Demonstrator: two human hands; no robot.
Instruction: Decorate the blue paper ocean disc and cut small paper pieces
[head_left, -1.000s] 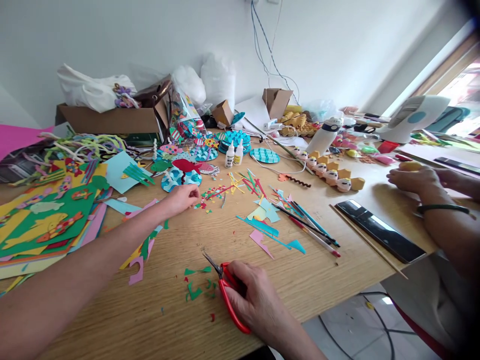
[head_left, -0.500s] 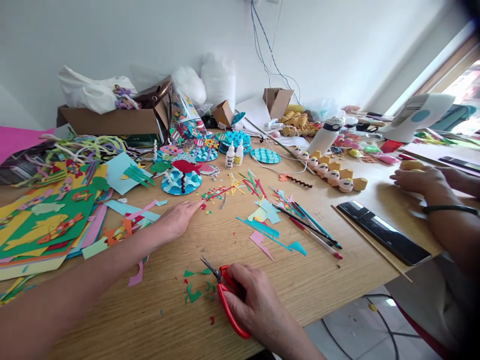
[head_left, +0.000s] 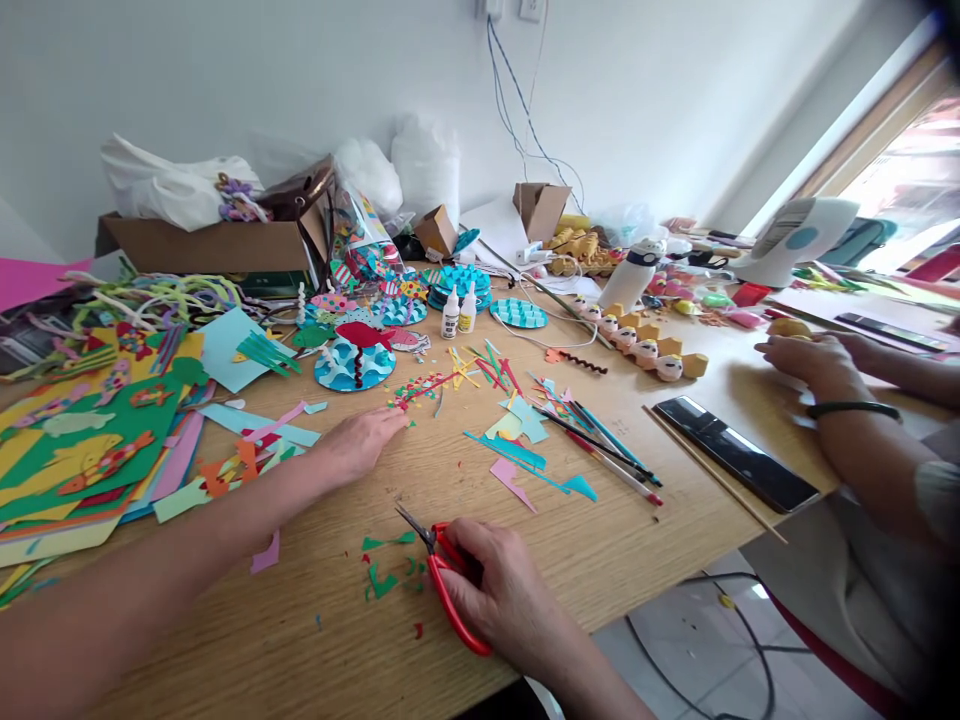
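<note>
My right hand (head_left: 491,575) is wrapped round the red handles of a pair of scissors (head_left: 450,590). The blades are slightly apart and point away to the left, above the table. Green paper scraps (head_left: 384,580) lie just left of the scissors, with a few red bits among them. Farther forward, my left hand (head_left: 364,442) rests low over the table, its fingers stretched toward a small heap of coloured paper bits (head_left: 427,388). The fingertips are at the heap's near edge; the thumb is hidden.
Cut paper fish and sheets (head_left: 90,440) cover the left side. A red paper fish stands on a blue wavy base (head_left: 352,370) near two glue bottles (head_left: 459,315). Pencils (head_left: 611,450), a wooden stick (head_left: 712,475) and a phone (head_left: 735,455) lie right. Another person's hands (head_left: 806,355) work beyond.
The view has shifted slightly to the right. My left fingertips have drawn back a little from the paper bits. My right hand keeps the scissors in the same place.
</note>
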